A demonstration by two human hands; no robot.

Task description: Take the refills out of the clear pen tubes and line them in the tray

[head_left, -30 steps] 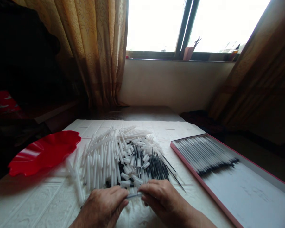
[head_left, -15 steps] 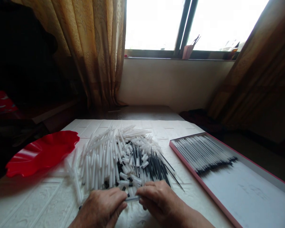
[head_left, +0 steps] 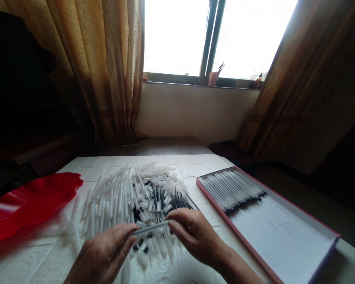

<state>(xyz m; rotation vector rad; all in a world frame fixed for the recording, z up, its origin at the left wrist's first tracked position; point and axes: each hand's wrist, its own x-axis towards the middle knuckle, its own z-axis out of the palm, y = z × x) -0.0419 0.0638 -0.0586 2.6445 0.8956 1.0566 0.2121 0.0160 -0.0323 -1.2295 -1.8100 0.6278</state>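
Observation:
Between my hands is a slim pen (head_left: pixel 150 228) with a clear barrel and a dark core, tilted slightly up to the right. My left hand (head_left: pixel 106 248) pinches its left end between thumb and fingers. The fingers of my right hand (head_left: pixel 195 232) close on the other end. Just beyond my hands lies a heap of clear pen barrels (head_left: pixel 115 209). Short clear caps (head_left: pixel 143 206) and dark pen refills (head_left: pixel 177 199) lie at its right side. Small black plugs (head_left: pixel 145 249) are scattered below the pen.
On the right, a shallow pink-edged box (head_left: pixel 284 225) holds a row of pens (head_left: pixel 233 189) with black ends. A red scalloped dish (head_left: pixel 35 201) stands at the left. The white table cover (head_left: pixel 91 167) reaches back toward a window with curtains.
The view has shifted, so the table things appear further left. My hands have moved apart and lifted slightly, showing more of the pen between them.

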